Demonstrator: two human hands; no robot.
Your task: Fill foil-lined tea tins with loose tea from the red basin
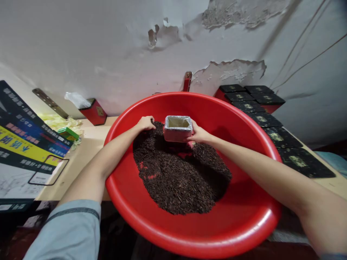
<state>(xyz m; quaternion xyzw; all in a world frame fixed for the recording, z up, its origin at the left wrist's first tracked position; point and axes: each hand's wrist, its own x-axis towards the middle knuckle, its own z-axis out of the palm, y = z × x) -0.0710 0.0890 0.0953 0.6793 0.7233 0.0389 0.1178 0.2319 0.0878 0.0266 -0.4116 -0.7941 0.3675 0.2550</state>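
Observation:
A big red plastic basin holds a spread heap of dark, loose tea leaves. My right hand grips the right side of a small rectangular tin, its open top tilted toward me. Silvery lining folds over the tin's rim, and its inner wall looks yellowish. To the left of the tin, my left hand is at the far edge of the heap with fingers curled into the leaves. How much it holds is hidden.
Closed black-lidded red tins stand in rows on the right. At left are another red tin with clear plastic sticking out, a green box and a printed carton. A peeling wall rises behind the wooden table.

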